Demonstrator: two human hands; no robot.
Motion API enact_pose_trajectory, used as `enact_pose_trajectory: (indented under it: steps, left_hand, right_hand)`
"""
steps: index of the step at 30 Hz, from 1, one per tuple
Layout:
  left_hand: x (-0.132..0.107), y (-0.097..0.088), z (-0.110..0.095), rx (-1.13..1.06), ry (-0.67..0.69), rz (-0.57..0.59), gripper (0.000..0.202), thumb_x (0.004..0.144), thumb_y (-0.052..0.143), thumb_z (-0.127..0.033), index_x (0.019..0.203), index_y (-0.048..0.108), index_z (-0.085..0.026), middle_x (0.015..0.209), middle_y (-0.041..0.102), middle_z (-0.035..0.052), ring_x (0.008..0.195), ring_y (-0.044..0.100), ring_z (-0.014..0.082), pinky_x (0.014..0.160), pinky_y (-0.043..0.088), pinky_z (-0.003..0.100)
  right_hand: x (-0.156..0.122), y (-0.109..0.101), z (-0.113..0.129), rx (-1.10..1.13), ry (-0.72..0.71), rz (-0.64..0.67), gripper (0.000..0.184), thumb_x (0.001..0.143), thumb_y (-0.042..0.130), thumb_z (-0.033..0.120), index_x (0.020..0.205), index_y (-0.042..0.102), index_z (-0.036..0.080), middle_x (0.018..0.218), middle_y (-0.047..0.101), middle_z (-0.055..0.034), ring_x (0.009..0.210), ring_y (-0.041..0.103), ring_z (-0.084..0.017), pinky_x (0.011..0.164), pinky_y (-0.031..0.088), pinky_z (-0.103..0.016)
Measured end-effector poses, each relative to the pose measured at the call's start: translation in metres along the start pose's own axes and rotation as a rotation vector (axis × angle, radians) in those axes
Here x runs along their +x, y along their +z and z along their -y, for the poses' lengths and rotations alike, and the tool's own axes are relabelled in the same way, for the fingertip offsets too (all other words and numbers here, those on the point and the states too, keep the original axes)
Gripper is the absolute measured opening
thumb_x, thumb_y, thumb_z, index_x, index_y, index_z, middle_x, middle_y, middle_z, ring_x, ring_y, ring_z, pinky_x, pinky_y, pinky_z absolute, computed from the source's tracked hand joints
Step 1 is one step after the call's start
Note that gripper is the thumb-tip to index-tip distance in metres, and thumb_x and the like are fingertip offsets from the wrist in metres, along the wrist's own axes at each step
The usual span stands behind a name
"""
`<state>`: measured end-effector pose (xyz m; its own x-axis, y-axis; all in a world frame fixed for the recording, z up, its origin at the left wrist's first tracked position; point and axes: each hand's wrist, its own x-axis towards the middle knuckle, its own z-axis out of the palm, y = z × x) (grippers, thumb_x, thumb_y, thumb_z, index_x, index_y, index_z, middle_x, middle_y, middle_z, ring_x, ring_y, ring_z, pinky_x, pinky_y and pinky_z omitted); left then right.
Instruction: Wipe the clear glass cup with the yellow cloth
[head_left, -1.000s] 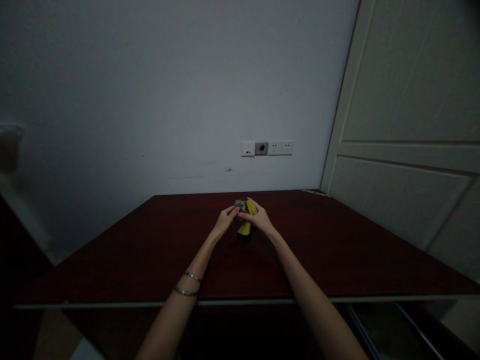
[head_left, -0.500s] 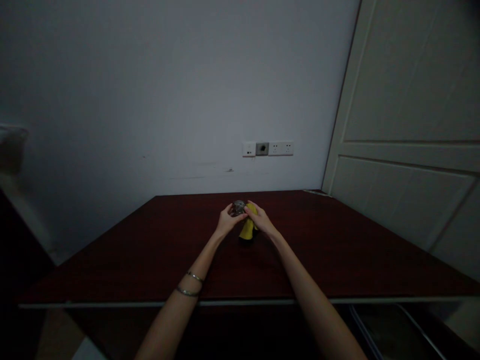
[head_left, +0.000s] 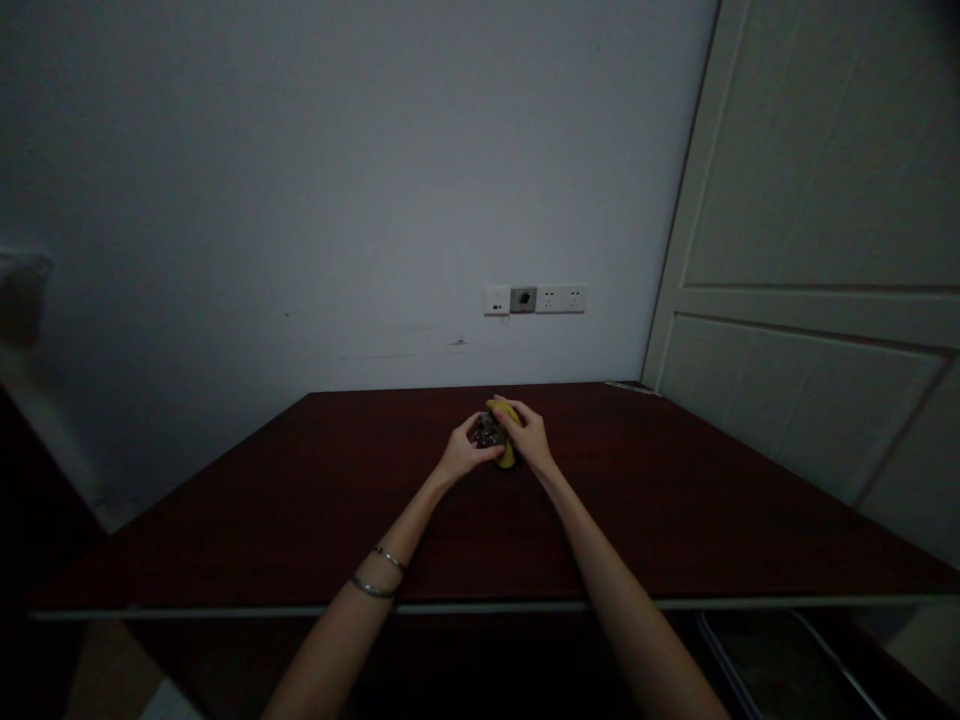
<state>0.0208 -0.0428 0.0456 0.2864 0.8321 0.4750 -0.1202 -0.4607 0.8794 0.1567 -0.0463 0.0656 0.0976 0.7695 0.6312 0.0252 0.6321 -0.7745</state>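
Note:
Above the middle of the dark red table, my left hand (head_left: 460, 455) is closed around a dark, shiny, rounded object (head_left: 489, 432) that looks like glass. Its exact kind is too dim and small to tell. From the other side, my right hand (head_left: 532, 440) grips a yellow cloth (head_left: 508, 458) and presses it against that object. Part of the cloth hangs below the fingers, and the rest is covered by them. Both hands nearly meet around the two things.
The dark red tabletop (head_left: 300, 500) reaches back to a pale wall (head_left: 375, 200). A row of sockets (head_left: 547, 299) sits on the wall behind my hands. At the right stands a white panelled door (head_left: 810, 230). Two bangles (head_left: 375, 585) circle my left forearm.
The shiny object has come lower and a little to the right, turned in my left hand. The cloth is bunched up closer against it, with less hanging down than before.

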Motion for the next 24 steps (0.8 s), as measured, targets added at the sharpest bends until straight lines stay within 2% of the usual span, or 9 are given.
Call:
enact_pose_trajectory:
  steps: [4,10,15,19,21,24]
  left_hand:
    - [0.0,-0.001,-0.001,0.034,0.01,-0.028,0.066,0.053,0.075,-0.024,0.112,0.049,-0.012,0.108,0.058,0.0116,0.098,0.056,0.0215,0.089,0.043,0.036]
    - [0.0,0.0,0.001,0.081,0.045,-0.081,0.067,0.053,0.074,-0.025,0.113,0.047,-0.012,0.109,0.057,0.0102,0.098,0.056,0.0205,0.088,0.044,0.034]
    - [-0.002,0.002,-0.003,0.161,0.081,-0.067,0.066,0.053,0.074,-0.024,0.111,0.046,-0.011,0.106,0.057,0.0104,0.097,0.055,0.0208,0.085,0.045,0.033]
    - [-0.005,0.005,-0.009,0.24,0.127,-0.03,0.067,0.051,0.075,-0.023,0.111,0.047,-0.011,0.106,0.057,0.0096,0.098,0.054,0.0215,0.087,0.043,0.035]
    - [-0.006,0.006,-0.011,0.245,0.13,-0.023,0.067,0.05,0.075,-0.023,0.111,0.049,-0.012,0.105,0.057,0.0091,0.097,0.054,0.0215,0.087,0.043,0.035]
    - [-0.005,0.005,-0.013,0.195,0.107,-0.032,0.069,0.049,0.076,-0.023,0.111,0.049,-0.012,0.104,0.058,0.0091,0.096,0.055,0.0212,0.086,0.044,0.034]
  right_hand:
    - [-0.003,0.001,0.008,0.068,-0.05,0.068,0.03,0.073,0.056,0.039,0.095,0.066,0.02,0.11,0.062,-0.0064,0.105,0.054,-0.021,0.093,0.039,-0.036]
    - [-0.005,-0.001,0.012,0.097,-0.094,0.146,0.02,0.068,0.063,0.031,0.085,0.069,0.023,0.108,0.063,-0.005,0.101,0.057,-0.022,0.09,0.042,-0.037]
    - [-0.004,0.004,0.006,0.085,-0.105,0.064,0.019,0.068,0.063,0.031,0.083,0.07,0.021,0.107,0.063,-0.0059,0.101,0.056,-0.021,0.092,0.041,-0.035]
    - [-0.002,0.007,-0.002,0.103,0.008,-0.057,0.027,0.069,0.062,0.034,0.089,0.068,0.019,0.1,0.066,-0.0076,0.096,0.059,-0.022,0.09,0.042,-0.038]
    - [-0.001,0.006,-0.004,0.124,0.061,-0.051,0.029,0.069,0.062,0.036,0.092,0.067,0.018,0.101,0.066,-0.0082,0.097,0.059,-0.022,0.09,0.042,-0.039]
    - [-0.001,0.004,-0.003,0.149,0.025,0.006,0.027,0.07,0.061,0.036,0.091,0.068,0.02,0.106,0.063,-0.0069,0.103,0.056,-0.022,0.094,0.039,-0.038]
